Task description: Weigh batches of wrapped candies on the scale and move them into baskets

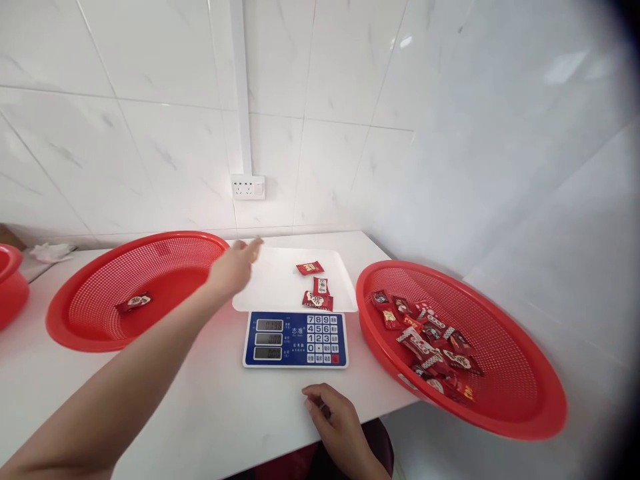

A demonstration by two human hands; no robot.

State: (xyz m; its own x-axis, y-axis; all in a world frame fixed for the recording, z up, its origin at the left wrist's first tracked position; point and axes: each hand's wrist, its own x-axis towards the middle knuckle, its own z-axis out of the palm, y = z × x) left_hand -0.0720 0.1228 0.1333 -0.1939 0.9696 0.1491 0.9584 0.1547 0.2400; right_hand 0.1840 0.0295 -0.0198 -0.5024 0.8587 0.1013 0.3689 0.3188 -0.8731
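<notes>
My left hand [234, 268] reaches over the left edge of the scale's white tray [270, 287], beside the left red basket. Its fingers are apart and nothing shows in them. On the tray's right half lie three red wrapped candies [310, 268], the front two touching. Below the tray is the blue keypad panel of the digital scale [295, 340], with lit digits too dim to read surely. My right hand [337, 423] rests at the table's front edge, below the scale, fingers loosely curled with a gap to the thumb and no object visible in it.
The left red basket [75, 333] holds one visible wrapped candy [134, 303]. Several wrapped candies [435, 340] lie in the right red basket [525, 420], which overhangs the table's edge. Another red container [11, 287] stands far left. A socket [249, 187] is on the tiled wall.
</notes>
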